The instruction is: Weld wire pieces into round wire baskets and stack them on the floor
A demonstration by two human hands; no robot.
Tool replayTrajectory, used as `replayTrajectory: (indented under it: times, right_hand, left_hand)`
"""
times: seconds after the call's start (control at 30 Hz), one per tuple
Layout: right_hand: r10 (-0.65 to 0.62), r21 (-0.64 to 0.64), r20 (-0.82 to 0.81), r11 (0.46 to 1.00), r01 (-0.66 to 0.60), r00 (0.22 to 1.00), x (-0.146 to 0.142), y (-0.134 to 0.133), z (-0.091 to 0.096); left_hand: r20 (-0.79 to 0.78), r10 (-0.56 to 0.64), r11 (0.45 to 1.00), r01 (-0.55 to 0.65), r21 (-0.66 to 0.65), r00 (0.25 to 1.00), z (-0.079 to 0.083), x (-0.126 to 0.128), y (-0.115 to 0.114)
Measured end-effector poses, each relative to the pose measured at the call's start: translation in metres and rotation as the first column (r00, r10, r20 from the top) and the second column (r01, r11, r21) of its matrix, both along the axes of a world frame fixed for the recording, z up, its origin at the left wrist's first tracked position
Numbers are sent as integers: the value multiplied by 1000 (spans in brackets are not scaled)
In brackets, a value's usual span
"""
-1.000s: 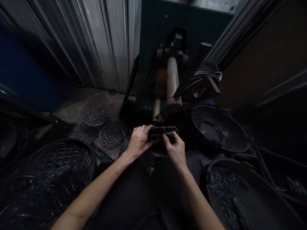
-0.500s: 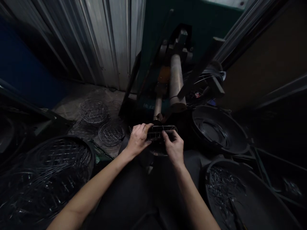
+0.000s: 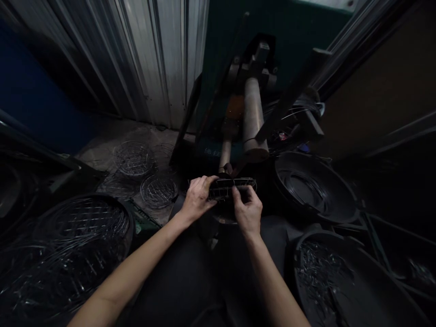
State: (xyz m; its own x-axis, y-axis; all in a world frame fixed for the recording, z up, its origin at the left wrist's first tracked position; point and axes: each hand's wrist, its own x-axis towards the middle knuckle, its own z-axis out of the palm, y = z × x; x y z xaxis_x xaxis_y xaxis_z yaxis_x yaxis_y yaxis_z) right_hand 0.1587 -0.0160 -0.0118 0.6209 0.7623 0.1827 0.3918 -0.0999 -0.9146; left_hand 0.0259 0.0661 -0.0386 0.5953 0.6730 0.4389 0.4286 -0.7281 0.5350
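Observation:
A small round wire basket frame (image 3: 227, 187) is held between both hands, just in front of a machine with a pale cylinder (image 3: 254, 119). My left hand (image 3: 196, 198) is closed on the frame's left rim. My right hand (image 3: 248, 210) pinches the frame's front wires from below and to the right. The frame's lower part is hidden behind my fingers.
Finished wire baskets (image 3: 157, 190) lie on the floor at left, and a big dark tub (image 3: 85, 227) holds many more. A black tub (image 3: 313, 190) with wire rings sits right of the machine; another tub (image 3: 327, 277) holds short wire pieces. Corrugated metal wall (image 3: 153, 59) stands behind.
Both hands keep hold of the wire frame; the right hand has shifted slightly along its front. The view has drifted a little.

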Motion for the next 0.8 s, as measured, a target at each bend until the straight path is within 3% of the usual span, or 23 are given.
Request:
replayTrajectory:
  times: [0.8]
  right_hand:
    - [-31, 72, -60, 997, 35, 998, -8, 1, -3]
  left_hand:
    - [27, -8, 1000, 8, 6, 1000, 1, -6, 3]
